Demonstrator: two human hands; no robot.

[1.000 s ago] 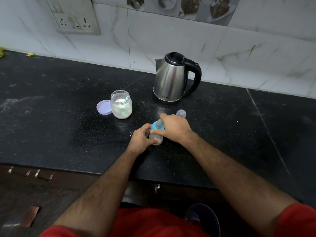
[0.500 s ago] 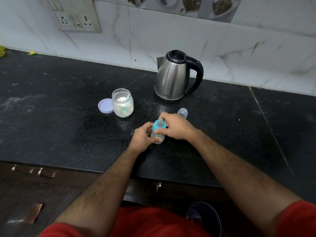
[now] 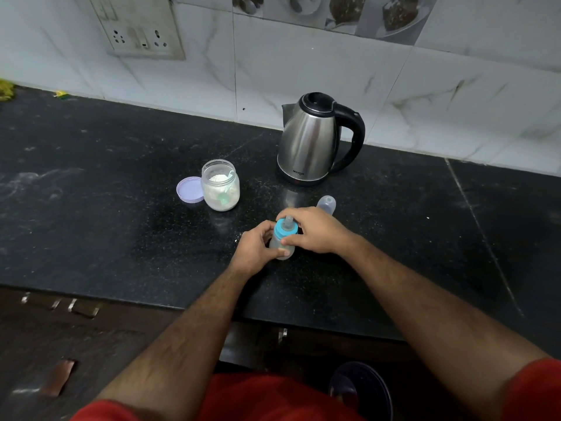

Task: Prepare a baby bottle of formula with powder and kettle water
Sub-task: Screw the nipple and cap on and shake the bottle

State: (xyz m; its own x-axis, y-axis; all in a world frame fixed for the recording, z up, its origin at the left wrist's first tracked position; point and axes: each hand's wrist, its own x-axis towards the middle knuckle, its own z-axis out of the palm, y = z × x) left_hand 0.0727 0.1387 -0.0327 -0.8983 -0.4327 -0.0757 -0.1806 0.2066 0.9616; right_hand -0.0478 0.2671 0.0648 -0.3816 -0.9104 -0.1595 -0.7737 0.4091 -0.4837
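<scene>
Bottle (image 3: 282,243) being capped, as half a second ago.
Left hand (image 3: 253,252) clasps body; right hand (image 3: 315,229) pinches teal collar (image 3: 280,229), before kettle (image 3: 309,141).

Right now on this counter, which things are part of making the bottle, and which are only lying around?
Part of the job:
- baby bottle, left hand on its body, right hand on its blue collar
- powder jar, open, scoop inside
- kettle
- clear bottle cap
- purple jar lid

Lying about:
- yellow scraps at the far left
- wall socket
</scene>
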